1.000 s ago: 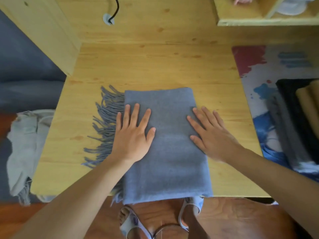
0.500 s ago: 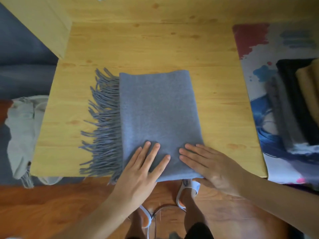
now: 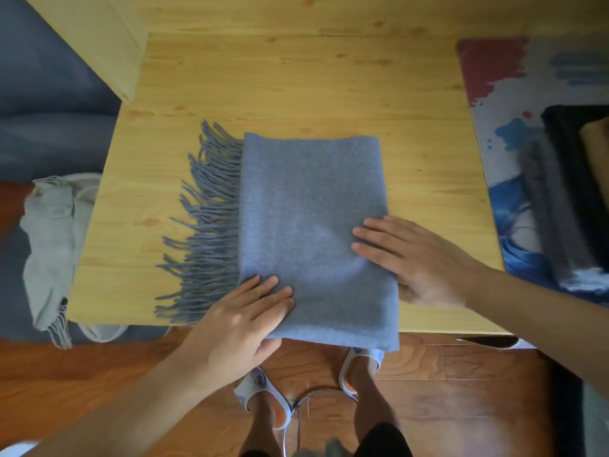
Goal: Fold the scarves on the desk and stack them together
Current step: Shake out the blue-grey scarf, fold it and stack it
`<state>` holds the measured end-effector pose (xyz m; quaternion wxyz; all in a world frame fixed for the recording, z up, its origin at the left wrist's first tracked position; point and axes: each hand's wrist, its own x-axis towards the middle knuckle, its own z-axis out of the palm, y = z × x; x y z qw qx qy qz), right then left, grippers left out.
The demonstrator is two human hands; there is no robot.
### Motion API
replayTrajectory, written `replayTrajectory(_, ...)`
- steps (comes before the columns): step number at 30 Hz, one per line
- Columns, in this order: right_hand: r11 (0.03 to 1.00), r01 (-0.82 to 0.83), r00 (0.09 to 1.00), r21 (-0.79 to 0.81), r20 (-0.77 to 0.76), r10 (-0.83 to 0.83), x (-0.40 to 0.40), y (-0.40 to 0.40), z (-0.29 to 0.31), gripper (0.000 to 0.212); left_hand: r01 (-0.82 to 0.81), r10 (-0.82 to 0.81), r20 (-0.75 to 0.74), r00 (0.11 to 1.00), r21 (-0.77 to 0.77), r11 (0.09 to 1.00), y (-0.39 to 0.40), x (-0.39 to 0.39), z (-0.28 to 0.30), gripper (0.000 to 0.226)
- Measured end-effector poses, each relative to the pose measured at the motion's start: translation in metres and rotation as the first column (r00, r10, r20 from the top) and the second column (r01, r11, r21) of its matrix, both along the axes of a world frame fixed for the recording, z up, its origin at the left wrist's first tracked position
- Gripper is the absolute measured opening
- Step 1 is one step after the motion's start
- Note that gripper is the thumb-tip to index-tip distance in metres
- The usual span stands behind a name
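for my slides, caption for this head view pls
Left hand grips the folded blue scarf's near corner; right hand lies flat on it.

home: pine desk (image 3: pixel 296 77), slippers (image 3: pixel 361 364)

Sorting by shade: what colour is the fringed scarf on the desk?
Blue-grey scarf, plain, clearest in the head view.

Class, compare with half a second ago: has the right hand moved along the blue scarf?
Yes. The right hand has slid away from the scarf's near hem, up its right edge toward the far side; it lay at the near corner before.
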<state>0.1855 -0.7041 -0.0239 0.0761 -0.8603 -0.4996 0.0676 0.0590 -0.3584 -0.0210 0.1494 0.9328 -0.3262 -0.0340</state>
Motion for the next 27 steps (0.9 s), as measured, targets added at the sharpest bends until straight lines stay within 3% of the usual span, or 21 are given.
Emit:
replayTrajectory(4,0.998,-0.002,0.997,0.069,-0.081,0.008,-0.010,0.007,-0.005,0.063,-0.039,0.044,-0.283,0.958,0.023,0.999,0.002,0.000,0.041,0.035)
replayTrajectory(7,0.980,0.155,0.955,0.123,-0.272,-0.117,-0.013,0.005,0.003,0.043,-0.214,0.222,-0.573,0.789,0.081,0.973,0.002,0.044,0.094,0.036)
replayTrajectory(8,0.946,0.308,0.886,0.102,-0.392,-0.246,-0.011,0.009,0.013,0.032,-0.283,0.267,-0.615,0.742,0.075,0.956,0.003,0.069,0.107,0.037)
replayTrajectory(9,0.888,0.454,0.772,0.069,-0.529,-0.353,-0.006,0.014,0.019,0.014,-0.370,0.302,-0.682,0.666,0.049,0.928,0.007,0.101,0.117,0.032)
replayTrajectory(10,0.805,0.591,0.626,0.039,-0.652,-0.428,0.001,0.019,0.024,0.009,-0.482,0.319,-0.762,0.563,0.011,0.876,0.010,0.131,0.126,0.025)
replayTrajectory(12,0.661,0.750,0.417,-0.014,-0.766,-0.489,0.014,0.031,0.031,0.021,-0.688,0.302,-0.885,0.355,-0.028,0.725,0.009,0.181,0.135,0.021)
replayTrajectory(15,0.500,0.866,0.286,-0.031,-0.789,-0.544,0.024,0.049,0.029,0.018,-0.790,0.460,-0.858,0.227,0.115,0.603,0.008,0.212,0.124,0.042)
replayTrajectory(17,0.395,0.914,0.190,-0.093,-0.762,-0.620,0.025,0.056,0.023,0.025,-0.866,0.575,-0.794,0.196,0.135,0.481,0.008,0.215,0.120,0.063)
replayTrajectory(18,0.363,0.923,0.154,-0.130,-0.740,-0.655,0.025,0.060,0.023,0.026,-0.896,0.651,-0.718,0.246,0.088,0.436,0.009,0.209,0.123,0.064)
replayTrajectory(19,0.333,0.930,0.118,-0.157,-0.729,-0.674,0.027,0.063,0.022,0.022,-0.901,0.743,-0.567,0.356,0.002,0.434,0.008,0.197,0.127,0.060)
replayTrajectory(21,0.259,0.947,0.041,-0.191,-0.726,-0.687,0.031,0.066,0.027,0.011,-0.810,0.805,-0.147,0.575,-0.246,0.533,-0.009,0.159,0.131,0.046)
replayTrajectory(22,0.225,0.953,0.005,-0.204,-0.731,-0.683,0.033,0.067,0.029,0.013,-0.720,0.744,-0.071,0.664,-0.328,0.611,-0.033,0.133,0.132,0.041)
replayTrajectory(24,0.189,0.951,-0.047,-0.244,-0.719,-0.693,0.035,0.069,0.032,0.020,-0.539,0.534,-0.103,0.839,-0.286,0.792,-0.081,0.086,0.116,0.041)
replayTrajectory(25,0.180,0.950,-0.058,-0.256,-0.708,-0.703,0.035,0.070,0.034,0.022,-0.462,0.447,-0.117,0.887,-0.197,0.865,-0.102,0.067,0.096,0.045)
replayTrajectory(27,0.168,0.947,-0.085,-0.274,-0.717,-0.692,0.039,0.074,0.040,0.028,-0.412,0.409,-0.137,0.902,0.003,0.911,-0.125,0.054,0.055,0.053)
